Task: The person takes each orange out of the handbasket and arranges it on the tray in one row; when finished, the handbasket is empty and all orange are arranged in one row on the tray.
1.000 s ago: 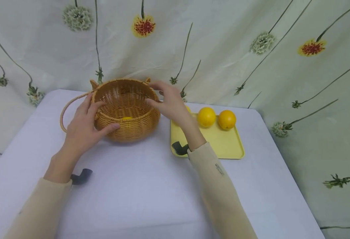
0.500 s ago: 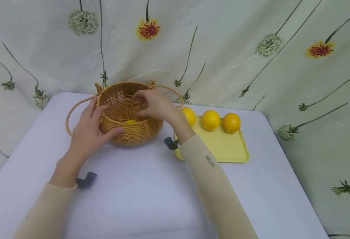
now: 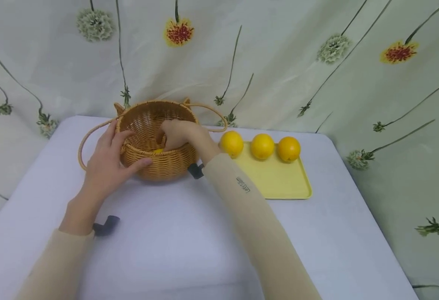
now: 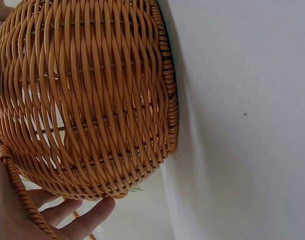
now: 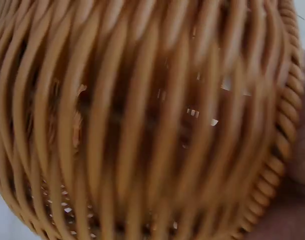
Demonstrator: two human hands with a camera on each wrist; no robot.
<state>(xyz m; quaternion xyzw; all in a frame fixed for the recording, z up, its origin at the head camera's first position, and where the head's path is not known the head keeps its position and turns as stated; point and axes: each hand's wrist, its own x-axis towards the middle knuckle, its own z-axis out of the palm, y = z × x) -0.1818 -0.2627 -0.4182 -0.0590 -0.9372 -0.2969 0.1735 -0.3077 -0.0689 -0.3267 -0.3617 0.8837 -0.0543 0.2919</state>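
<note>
A round wicker basket (image 3: 159, 166) with two hoop handles and small ear-like points stands at the back left of the table. My left hand (image 3: 107, 162) holds its left side, thumb along the front and a fingertip bent over the rim. In the left wrist view, left-hand fingers (image 4: 90, 220) lie along the woven wall beside a handle (image 4: 22, 190). My right hand (image 3: 180, 133) reaches over the rim into the basket, knuckles bent, fingertips mostly hidden. Right beside it shows a bit of a yellow fruit (image 3: 158, 151); I cannot tell whether the fingers grip it.
Right of the basket lies a yellow tray (image 3: 287, 183). Along its back edge sit three oranges, the left one (image 3: 231, 144), the middle one (image 3: 262, 146) and the right one (image 3: 288, 149). A flowered cloth (image 3: 279, 62) hangs behind the white table (image 3: 167, 241).
My right hand has moved from the basket's right rim, left and down into it. The right handle, first hidden, now shows hanging outward. The left hand keeps its hold.
</note>
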